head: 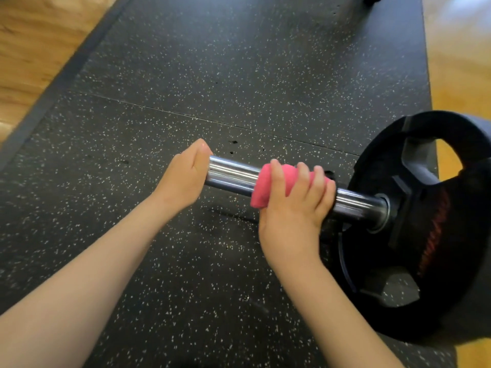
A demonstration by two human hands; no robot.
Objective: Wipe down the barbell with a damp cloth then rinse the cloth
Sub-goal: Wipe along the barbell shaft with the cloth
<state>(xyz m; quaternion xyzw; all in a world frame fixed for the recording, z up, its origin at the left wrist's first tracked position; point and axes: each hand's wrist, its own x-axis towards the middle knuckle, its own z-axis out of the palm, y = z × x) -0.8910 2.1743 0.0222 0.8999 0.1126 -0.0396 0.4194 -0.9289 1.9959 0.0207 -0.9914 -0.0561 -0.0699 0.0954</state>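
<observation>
Clamping cloth (261, 181) round barbell (231, 175), right hand (292, 216) sits between plate (425, 235) and end-cupping left hand (183, 179).

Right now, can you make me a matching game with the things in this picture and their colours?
Things:
1 cloth
2 bar
3 weight plate
4 mat

Looks:
A shiny silver
B black with cut-out holes
C pink
D dark with white speckles

Pairs: 1-C, 2-A, 3-B, 4-D

Pink cloth (268, 185), chrome barbell (231, 175), black plate (425, 235), white-speckled black mat (212, 75), tan wood floor (32, 35).
</observation>
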